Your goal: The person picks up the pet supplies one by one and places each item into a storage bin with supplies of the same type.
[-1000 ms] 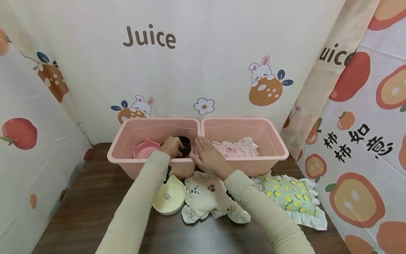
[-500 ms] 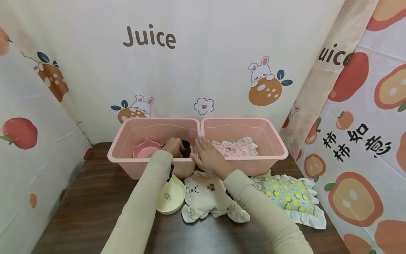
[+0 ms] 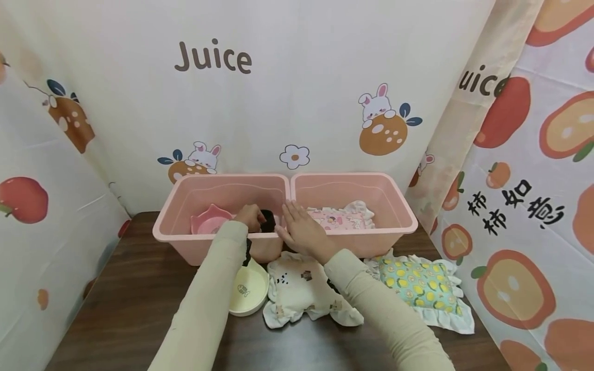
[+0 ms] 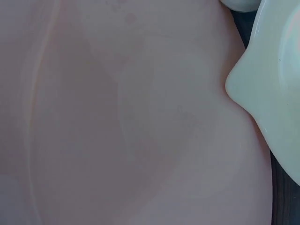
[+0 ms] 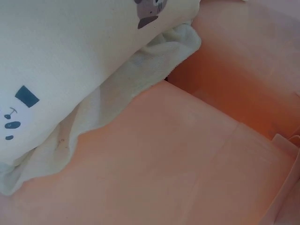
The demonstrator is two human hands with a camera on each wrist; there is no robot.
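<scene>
My left hand (image 3: 250,217) reaches over the front rim of the left pink bin (image 3: 232,179) and holds the left side of a black bowl (image 3: 267,221). Its fingertips are mostly hidden. Beside them, inside that bin, sits a pink cat-eared bowl (image 3: 211,219). With straight fingers, my right hand (image 3: 303,229) rests on the adjoining rims of the two bins. The right pink bin (image 3: 343,178) contains a pink frilled pillow (image 3: 341,219). Neither wrist view shows a hand; the left one shows bin wall and a pale yellow bowl (image 4: 267,89).
On the dark wooden table (image 3: 125,299), the pale yellow bowl (image 3: 248,288) stands before the left bin, partly behind my left sleeve. A cream animal-print pillow (image 3: 301,291) lies between my arms. Right of it is a green lemon-print pillow (image 3: 419,286). Printed curtains surround the table.
The black bowl sits a little lower in the left bin, and less of it shows beside my left hand. My right hand stays on the rims. The head view has shifted slightly.
</scene>
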